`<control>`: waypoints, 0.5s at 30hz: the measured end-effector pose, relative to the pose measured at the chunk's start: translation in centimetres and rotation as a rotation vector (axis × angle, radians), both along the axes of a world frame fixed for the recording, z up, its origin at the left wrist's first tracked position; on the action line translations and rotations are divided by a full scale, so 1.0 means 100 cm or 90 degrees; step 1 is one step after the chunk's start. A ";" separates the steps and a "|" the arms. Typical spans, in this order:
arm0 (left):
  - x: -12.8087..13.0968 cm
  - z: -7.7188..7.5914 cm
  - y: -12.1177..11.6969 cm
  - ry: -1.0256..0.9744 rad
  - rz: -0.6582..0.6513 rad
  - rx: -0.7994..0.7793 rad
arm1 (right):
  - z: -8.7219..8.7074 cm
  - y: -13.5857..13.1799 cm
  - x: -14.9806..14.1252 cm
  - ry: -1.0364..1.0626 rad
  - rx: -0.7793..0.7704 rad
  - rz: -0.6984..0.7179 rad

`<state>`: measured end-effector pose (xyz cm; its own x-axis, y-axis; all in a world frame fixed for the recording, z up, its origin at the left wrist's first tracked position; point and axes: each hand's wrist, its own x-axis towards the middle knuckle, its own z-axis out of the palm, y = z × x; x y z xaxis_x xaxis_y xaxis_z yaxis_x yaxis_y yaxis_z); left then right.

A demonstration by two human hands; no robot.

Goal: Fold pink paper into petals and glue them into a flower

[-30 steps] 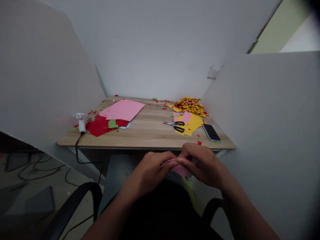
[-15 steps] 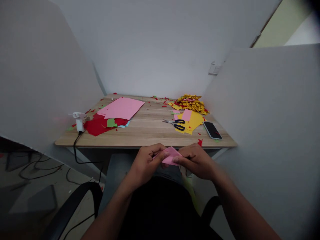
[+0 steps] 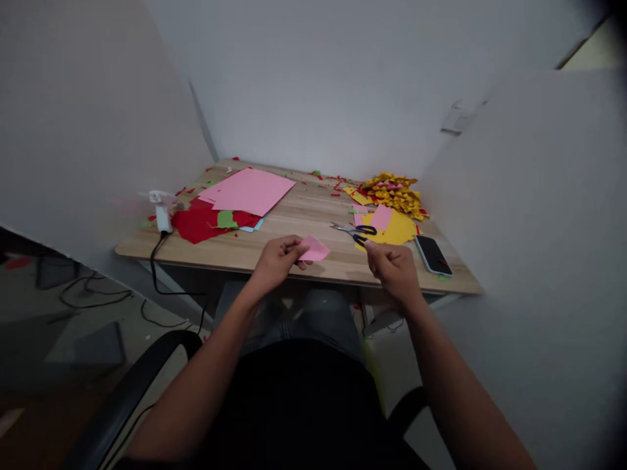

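My left hand [image 3: 278,262] holds a small folded piece of pink paper [image 3: 315,249] between thumb and fingers, just above the table's front edge. The paper's free corner points right. My right hand [image 3: 393,266] is closed, with its thumb at the lower dark handle loop of the scissors [image 3: 361,230]. The scissors lie on the table, blades pointing left and slightly apart. My right hand hides part of that loop, and its fingertips are partly hidden.
Large pink sheets [image 3: 252,189] overlap red paper [image 3: 196,223] on the left, near a white device [image 3: 162,215] with a black cable. Yellow sheets [image 3: 399,228], a phone [image 3: 434,254] and a pile of folded yellow pieces [image 3: 392,194] are on the right. Paper scraps dot the table [image 3: 304,215].
Both hands held the pink paper over my lap; my right hand has let go of it and moved right to the scissors. My left hand has risen with the paper.
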<state>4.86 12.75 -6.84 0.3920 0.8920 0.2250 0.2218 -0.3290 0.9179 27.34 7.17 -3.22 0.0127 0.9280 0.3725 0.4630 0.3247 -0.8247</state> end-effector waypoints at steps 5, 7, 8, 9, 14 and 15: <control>0.008 -0.025 0.092 0.192 -0.060 -0.015 | -0.013 0.084 -0.013 0.106 -0.069 0.001; 0.009 -0.030 0.118 0.259 -0.073 -0.019 | -0.024 0.106 -0.015 0.091 -0.095 0.026; 0.009 -0.033 0.127 0.282 -0.081 -0.018 | -0.031 0.114 -0.014 0.075 -0.111 0.043; 0.009 -0.035 0.134 0.298 -0.086 -0.015 | -0.038 0.121 -0.013 0.054 -0.127 0.058; 0.007 -0.043 0.145 0.326 -0.113 0.007 | -0.073 0.142 -0.005 -0.073 -0.170 0.086; 0.006 -0.044 0.145 0.332 -0.120 0.012 | -0.077 0.145 -0.005 -0.098 -0.173 0.093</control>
<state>5.49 27.27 -11.25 0.6082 0.7933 -0.0264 0.5812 -0.4224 0.6956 26.82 21.68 -10.89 -0.1641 0.9816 0.0979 0.5537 0.1738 -0.8144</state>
